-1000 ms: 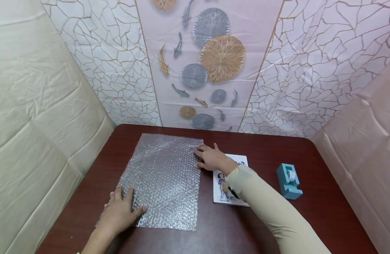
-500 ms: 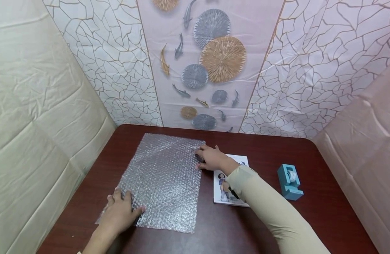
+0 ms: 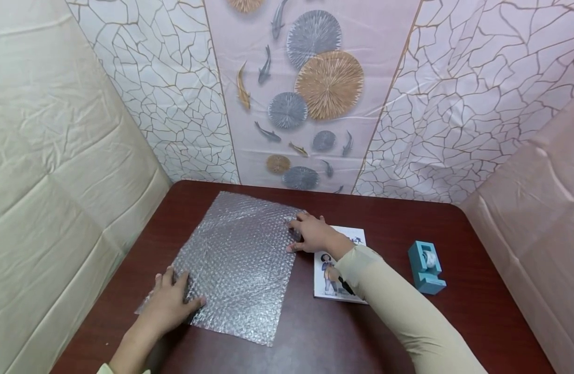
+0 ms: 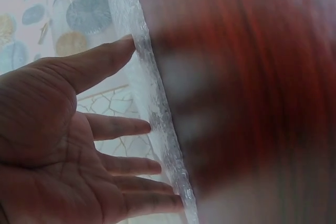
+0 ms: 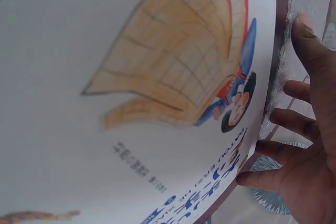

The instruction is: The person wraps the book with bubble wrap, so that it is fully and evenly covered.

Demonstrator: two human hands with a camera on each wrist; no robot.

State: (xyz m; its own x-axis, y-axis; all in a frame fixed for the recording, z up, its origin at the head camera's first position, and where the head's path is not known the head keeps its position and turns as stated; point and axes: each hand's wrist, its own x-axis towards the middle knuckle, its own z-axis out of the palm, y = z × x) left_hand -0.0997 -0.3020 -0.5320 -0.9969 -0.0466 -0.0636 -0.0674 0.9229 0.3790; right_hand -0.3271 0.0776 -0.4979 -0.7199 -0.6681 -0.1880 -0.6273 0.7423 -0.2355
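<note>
A sheet of clear bubble wrap [image 3: 235, 265] lies flat and slightly turned on the dark red table. My left hand [image 3: 167, 304] rests with spread fingers on its near left corner; in the left wrist view the fingertips [image 4: 143, 126] touch the sheet's edge. At the far right edge of the wrap, my right hand [image 3: 312, 232] lies with fingers spread over the border. Under the right wrist is a white picture book [image 3: 325, 285], partly hidden by the sleeve. Its cover drawing [image 5: 173, 56] fills much of the right wrist view.
A teal tape dispenser [image 3: 426, 267] with a roll of tape stands on the right of the table [image 3: 483, 311]. Padded cream panels [image 3: 57, 171] flank the table, and a patterned cloth [image 3: 287, 140] hangs behind it.
The bubble wrap has turned slightly clockwise, its near edge shifting left and its far edge right. My left hand has moved a little left and up with it; the right hand has barely moved.
</note>
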